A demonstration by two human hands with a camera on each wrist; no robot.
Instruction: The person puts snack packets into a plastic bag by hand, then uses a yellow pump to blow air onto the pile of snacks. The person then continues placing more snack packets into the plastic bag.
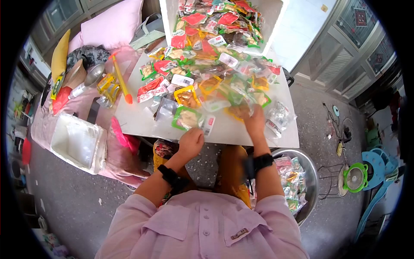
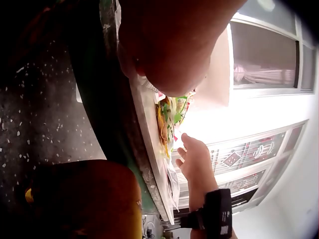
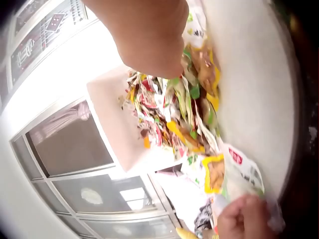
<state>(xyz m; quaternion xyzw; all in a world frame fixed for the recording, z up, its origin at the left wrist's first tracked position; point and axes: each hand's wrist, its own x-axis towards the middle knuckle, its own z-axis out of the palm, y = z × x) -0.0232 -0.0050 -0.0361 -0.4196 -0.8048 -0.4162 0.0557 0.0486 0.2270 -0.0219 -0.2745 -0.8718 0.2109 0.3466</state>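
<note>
Packet, green-edged, crosswise, label end right

Sealed packets (many overlapping) strew the pale table

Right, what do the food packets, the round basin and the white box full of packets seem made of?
Packets: probably thin plastic, glossy and see-through in places. Basin: likely steel, smooth, with a shiny grey wall. White box: perhaps foam; plain, matt-looking walls, though card is possible.
</note>
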